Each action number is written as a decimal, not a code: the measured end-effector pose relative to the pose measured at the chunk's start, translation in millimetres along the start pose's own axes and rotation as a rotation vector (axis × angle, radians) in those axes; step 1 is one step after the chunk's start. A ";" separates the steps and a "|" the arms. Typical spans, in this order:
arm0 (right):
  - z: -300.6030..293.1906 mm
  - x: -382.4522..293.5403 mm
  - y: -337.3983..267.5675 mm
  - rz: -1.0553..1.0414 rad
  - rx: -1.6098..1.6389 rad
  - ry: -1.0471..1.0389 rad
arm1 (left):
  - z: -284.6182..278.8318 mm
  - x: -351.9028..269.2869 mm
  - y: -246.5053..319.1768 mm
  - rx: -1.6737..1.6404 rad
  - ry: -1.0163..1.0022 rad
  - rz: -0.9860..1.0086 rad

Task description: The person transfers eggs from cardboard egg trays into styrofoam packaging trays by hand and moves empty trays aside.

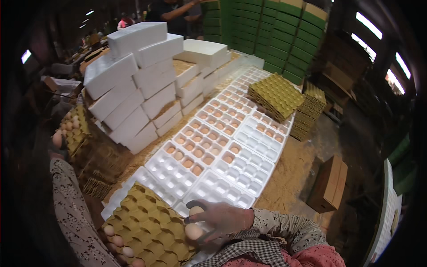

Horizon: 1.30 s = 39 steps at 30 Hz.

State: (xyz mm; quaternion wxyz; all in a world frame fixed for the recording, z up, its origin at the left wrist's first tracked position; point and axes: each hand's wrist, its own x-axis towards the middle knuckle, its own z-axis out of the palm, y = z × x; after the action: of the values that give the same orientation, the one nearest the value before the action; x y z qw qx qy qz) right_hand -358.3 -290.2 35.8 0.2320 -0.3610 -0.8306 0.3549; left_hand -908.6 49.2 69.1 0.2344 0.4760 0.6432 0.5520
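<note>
My gloved right hand (222,218) grips two eggs between thumb and fingers, one pale egg (195,211) above another egg (193,231). Just left of it lies a yellowish pulp egg tray (150,227), its cups bare except for several eggs (117,241) along the left edge. My left hand (56,154) reaches out to the far left and is mostly dark and blurred. Beside its fingers is a brown egg (57,140), next to a pulp tray (78,133) with several eggs in it; its grip is unclear. White foam trays (245,170) stretch ahead, many compartments holding single brown eggs (198,153).
Stacked white foam boxes (156,80) stand left of the trays, some holding sawdust-like material. Pulp trays (277,93) are piled on the far foam trays. Green stacked crates (260,30) rise behind. A cardboard box (328,185) sits on the floor at right. Another person's arm (178,11) shows behind.
</note>
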 end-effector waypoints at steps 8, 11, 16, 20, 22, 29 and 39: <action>-89.7 -112.0 121.1 0.550 -0.144 0.454 | 6.3 14.5 42.5 -0.668 -0.055 0.018; -104.6 -85.4 172.5 0.565 -0.432 0.318 | 52.8 -31.2 63.3 -1.302 -0.608 -0.216; -155.7 -55.0 233.0 0.625 -0.474 0.141 | 250.2 -283.5 190.1 -0.331 -0.726 -0.262; -172.0 -6.5 268.5 0.366 -0.265 0.646 | 325.3 -384.8 167.8 0.543 -0.895 0.208; -157.5 -4.1 299.9 0.330 -0.498 0.509 | 369.5 -413.9 123.3 0.794 -0.967 0.273; -136.6 -14.5 328.4 0.145 -0.595 0.416 | 361.9 -473.2 109.2 0.837 -0.680 0.204; -44.3 70.9 -8.0 -0.684 -0.027 -0.089 | -10.5 -572.0 157.4 0.710 0.498 0.010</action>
State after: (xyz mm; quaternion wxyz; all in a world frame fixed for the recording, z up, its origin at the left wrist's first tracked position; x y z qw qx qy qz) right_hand -378.1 -221.2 79.3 0.2964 -0.0490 -0.9174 0.2609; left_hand -611.7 -464.1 90.8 -0.1088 0.3826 0.8278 0.3957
